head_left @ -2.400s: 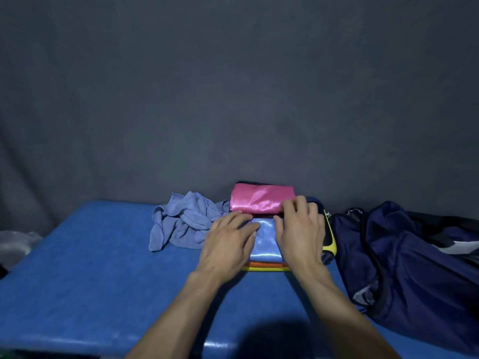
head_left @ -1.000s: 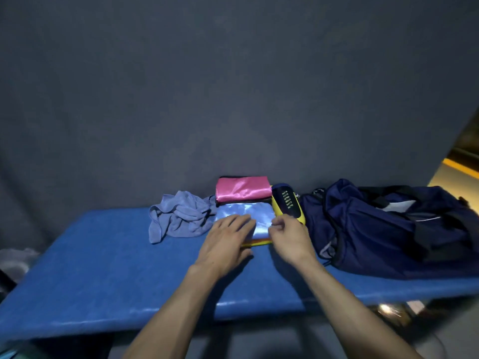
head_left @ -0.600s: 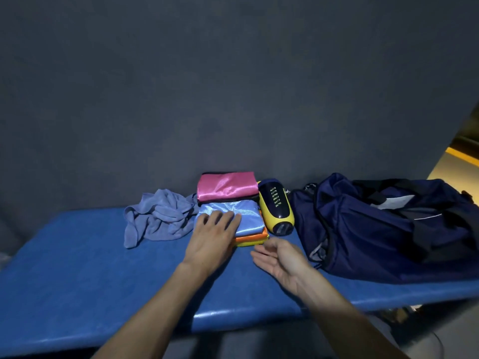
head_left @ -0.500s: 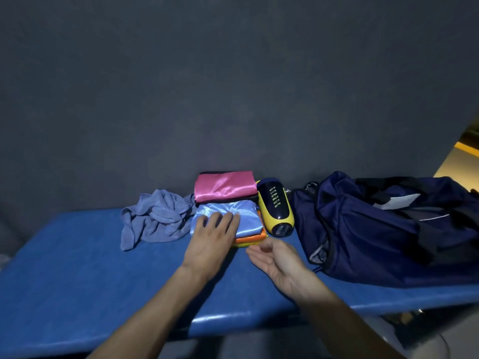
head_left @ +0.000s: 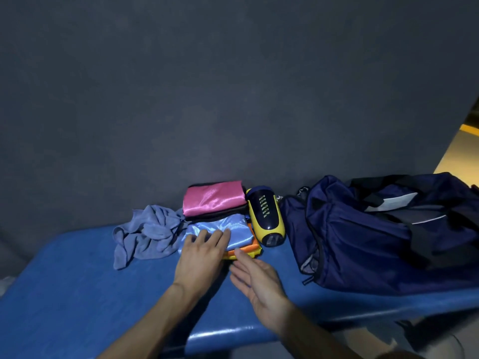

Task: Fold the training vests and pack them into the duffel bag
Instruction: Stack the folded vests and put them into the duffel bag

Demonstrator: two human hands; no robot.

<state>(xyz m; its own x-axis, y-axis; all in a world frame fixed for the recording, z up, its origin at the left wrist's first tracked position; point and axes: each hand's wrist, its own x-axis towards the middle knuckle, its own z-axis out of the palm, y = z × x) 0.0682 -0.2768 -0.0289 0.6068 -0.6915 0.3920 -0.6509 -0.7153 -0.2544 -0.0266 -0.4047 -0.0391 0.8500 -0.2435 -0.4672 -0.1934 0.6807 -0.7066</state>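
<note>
now my left hand (head_left: 201,255) presses flat, fingers straight, on the light blue vest (head_left: 233,230); my right hand (head_left: 255,274) hovers palm-up, fingers relaxed, beside the duffel bag (head_left: 363,237)

the only lettering in view runs lengthwise down the dark top face of the yellow-and-navy torch-like thing (head_left: 267,217) lying between the folded cloths and the dark blue bag. it is a single row of pale yellow-green characters, too small and blurred to read. no label, number or sign that can be read shows on the cloths, the bag or the table.
</note>
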